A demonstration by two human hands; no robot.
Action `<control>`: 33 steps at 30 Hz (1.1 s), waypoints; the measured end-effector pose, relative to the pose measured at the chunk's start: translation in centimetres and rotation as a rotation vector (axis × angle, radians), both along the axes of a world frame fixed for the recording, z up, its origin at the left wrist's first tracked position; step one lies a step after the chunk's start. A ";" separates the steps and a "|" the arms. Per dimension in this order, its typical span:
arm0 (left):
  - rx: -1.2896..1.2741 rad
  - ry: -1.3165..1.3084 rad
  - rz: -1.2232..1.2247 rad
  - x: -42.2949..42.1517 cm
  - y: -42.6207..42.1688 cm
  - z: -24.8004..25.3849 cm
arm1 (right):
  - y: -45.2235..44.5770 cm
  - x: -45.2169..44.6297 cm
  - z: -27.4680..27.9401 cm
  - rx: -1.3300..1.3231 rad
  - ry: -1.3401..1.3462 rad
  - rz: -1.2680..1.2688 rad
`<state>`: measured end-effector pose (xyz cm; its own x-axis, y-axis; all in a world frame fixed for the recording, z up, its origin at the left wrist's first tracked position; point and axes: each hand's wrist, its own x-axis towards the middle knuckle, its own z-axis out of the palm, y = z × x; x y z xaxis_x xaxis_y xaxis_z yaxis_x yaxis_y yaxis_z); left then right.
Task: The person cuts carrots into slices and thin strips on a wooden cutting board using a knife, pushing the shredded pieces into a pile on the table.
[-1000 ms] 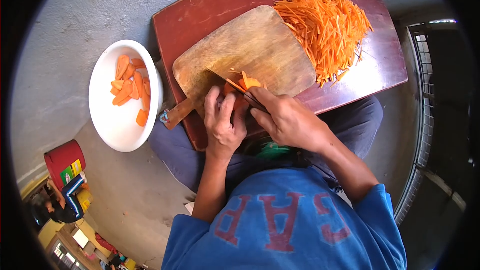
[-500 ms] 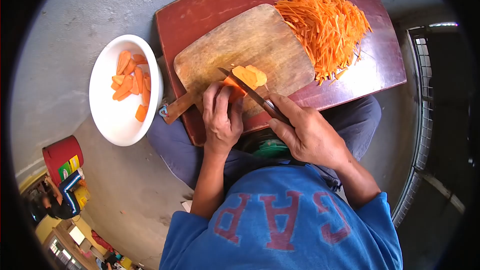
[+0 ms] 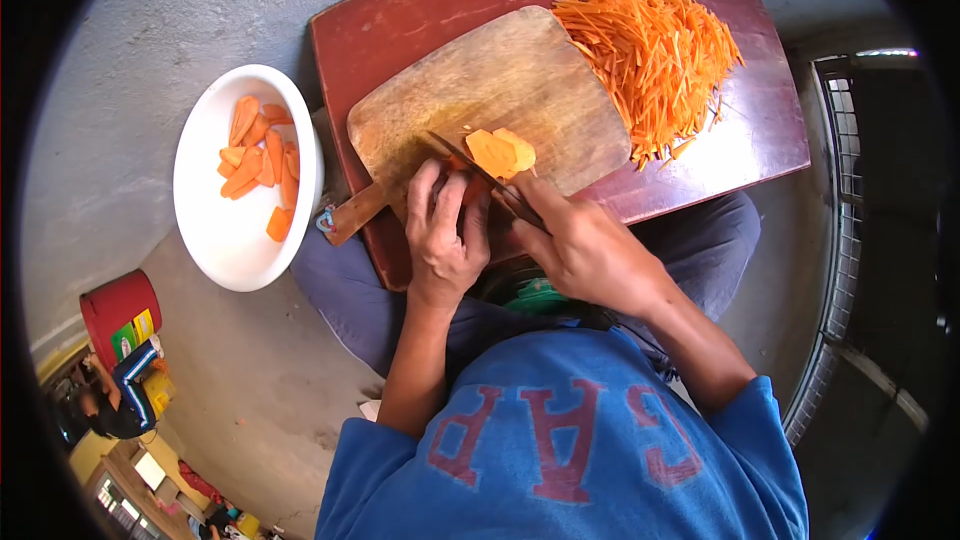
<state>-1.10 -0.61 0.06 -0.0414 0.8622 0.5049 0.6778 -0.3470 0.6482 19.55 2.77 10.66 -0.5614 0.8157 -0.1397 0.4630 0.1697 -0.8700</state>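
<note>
On the wooden cutting board [image 3: 520,70], my left hand [image 3: 443,235] has its fingers curled over a carrot piece [image 3: 470,182], which is mostly hidden by the fingers and the blade. My right hand [image 3: 600,250] grips a kitchen knife [image 3: 488,178] by its handle. The blade lies along the carrot piece, close to the left fingertips. Beside the blade, thin carrot slices [image 3: 503,152] overlap on the board. A big heap of shredded carrot [image 3: 655,65] is piled at the board's right side, on the red wooden table [image 3: 400,15].
A white basin [image 3: 215,240] with several carrot chunks [image 3: 245,175] stands left of the table. The board's handle [image 3: 355,215] sticks out over the table's near left edge. Farther off are a red bucket [image 3: 110,310] and a person [image 3: 125,390]. A wire-mesh panel [image 3: 845,160] is at the right.
My right hand and the knife have shifted a little left, and the blade now covers more of the carrot piece. My left hand stays nearly in place.
</note>
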 end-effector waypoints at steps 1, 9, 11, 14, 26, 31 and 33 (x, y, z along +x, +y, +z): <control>-0.006 -0.005 0.002 0.1 0.0 0.1 | 0.1 -0.5 -1.1 0.041 -0.003 0.008; -0.014 -0.014 0.012 -0.1 -0.1 0.2 | 0.5 0.2 0.5 0.056 0.086 -0.027; -0.010 -0.045 0.022 -0.1 -0.3 0.1 | 0.1 0.7 1.3 0.065 0.099 -0.026; -0.003 -0.065 0.014 0.0 -0.1 0.1 | -0.6 1.0 2.4 -0.007 0.065 -0.023; -0.010 0.043 0.003 0.0 0.0 -0.5 | -0.7 0.4 2.0 -0.028 -0.030 0.001; 0.011 0.035 0.026 -0.1 -0.1 -0.5 | 0.8 -0.8 -2.6 0.108 0.065 0.002; 0.019 -0.004 0.026 0.0 -0.1 -0.5 | 0.8 -0.5 -1.3 0.005 0.079 0.000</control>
<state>-1.09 -0.71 -0.46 -0.0656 0.8511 0.5208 0.6844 -0.3415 0.6442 19.00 3.59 9.33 -0.5707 0.8161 -0.0911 0.3928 0.1738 -0.9031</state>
